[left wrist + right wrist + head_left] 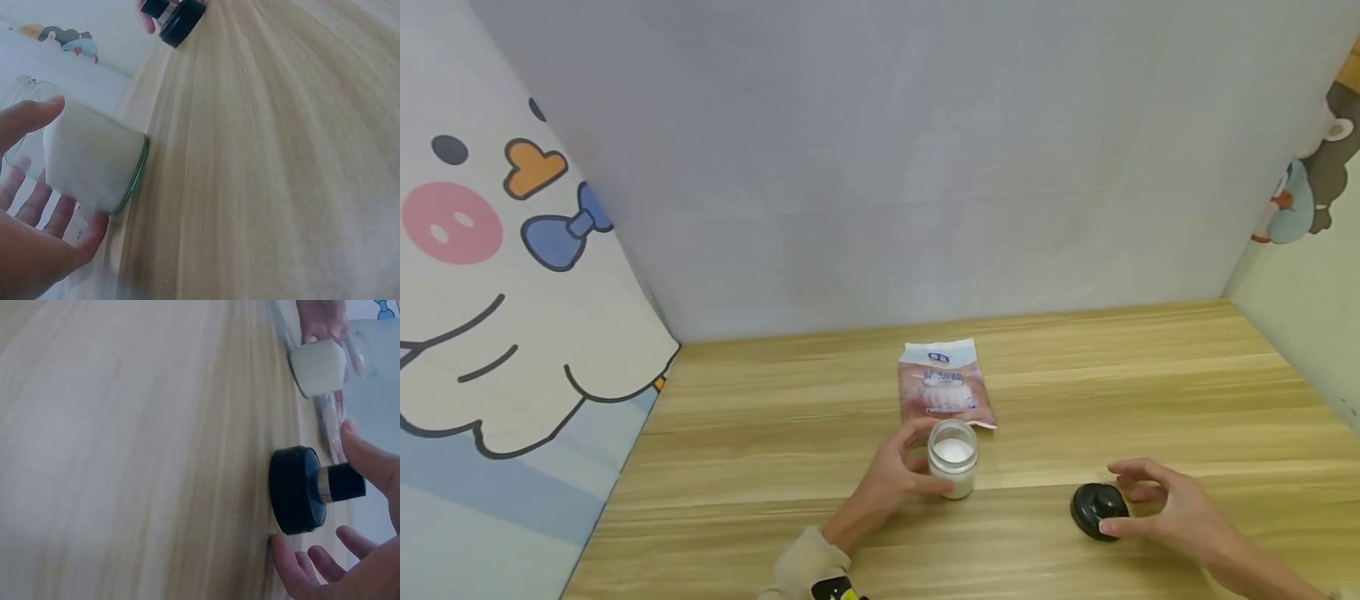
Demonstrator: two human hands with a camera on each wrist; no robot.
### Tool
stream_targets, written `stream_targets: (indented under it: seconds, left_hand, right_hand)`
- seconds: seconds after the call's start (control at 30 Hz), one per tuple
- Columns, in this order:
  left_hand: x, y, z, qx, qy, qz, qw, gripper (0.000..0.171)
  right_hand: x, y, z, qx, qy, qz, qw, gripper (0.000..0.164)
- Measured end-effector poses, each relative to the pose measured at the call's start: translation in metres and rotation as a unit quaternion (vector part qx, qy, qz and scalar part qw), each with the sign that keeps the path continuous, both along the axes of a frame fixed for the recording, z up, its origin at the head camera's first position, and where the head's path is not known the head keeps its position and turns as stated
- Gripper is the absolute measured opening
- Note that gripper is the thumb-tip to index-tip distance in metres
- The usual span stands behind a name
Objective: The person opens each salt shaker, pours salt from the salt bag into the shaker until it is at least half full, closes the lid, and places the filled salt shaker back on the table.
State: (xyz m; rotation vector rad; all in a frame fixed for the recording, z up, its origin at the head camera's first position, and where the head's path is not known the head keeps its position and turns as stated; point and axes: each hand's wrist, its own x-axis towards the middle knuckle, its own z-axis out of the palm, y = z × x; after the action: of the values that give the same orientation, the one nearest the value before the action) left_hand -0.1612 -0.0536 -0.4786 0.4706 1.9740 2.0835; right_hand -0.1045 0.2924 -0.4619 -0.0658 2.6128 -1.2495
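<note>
A clear glass jar (956,482) stands upright and uncapped on the wooden table, filled well up with white contents. My left hand (889,475) holds it from the left, thumb at the near side and fingers behind, as the left wrist view shows around the glass (94,156). To the right, a round black lid (1084,512) with a knob and a metallic band (323,484) lies knob up on the table. Around it is my right hand (1180,510), its thumb close by the knob and its fingers spread apart on the far side.
Just behind the jar a pinkish-brown and white printed packet (946,383) lies flat. The wood-grain table (760,467) ends at a pale grey back cloth (880,167), with a cartoon-printed panel (512,333) on the left.
</note>
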Motion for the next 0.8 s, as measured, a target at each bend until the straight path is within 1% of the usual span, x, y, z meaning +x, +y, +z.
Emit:
stream_targets:
  seconds: [0.1, 0.27, 0.5, 0.7, 0.8]
  left_hand:
    - [0.000, 0.003, -0.001, 0.001, 0.002, -0.003, 1.0000, 0.070]
    - [0.002, 0.005, -0.001, 0.000, -0.006, -0.011, 0.9999, 0.069]
    - [0.001, 0.008, -0.002, -0.016, -0.003, -0.008, 0.9998, 0.068]
    - [0.000, 0.006, -0.004, -0.036, 0.004, -0.011, 0.9993, 0.070]
    - [-0.001, 0.005, -0.004, -0.038, 0.007, -0.015, 0.9991, 0.071]
  right_hand:
    - [0.003, -0.005, -0.004, 0.012, 0.020, -0.006, 1.000, 0.070]
    - [0.006, -0.014, -0.008, 0.028, 0.056, -0.011, 0.998, 0.069]
    - [0.007, -0.020, -0.008, 0.040, 0.055, -0.015, 0.998, 0.069]
    - [0.007, -0.023, -0.008, 0.028, 0.058, -0.014, 0.998, 0.067]
    - [0.008, -0.024, -0.007, 0.028, 0.056, -0.017, 0.998, 0.065]
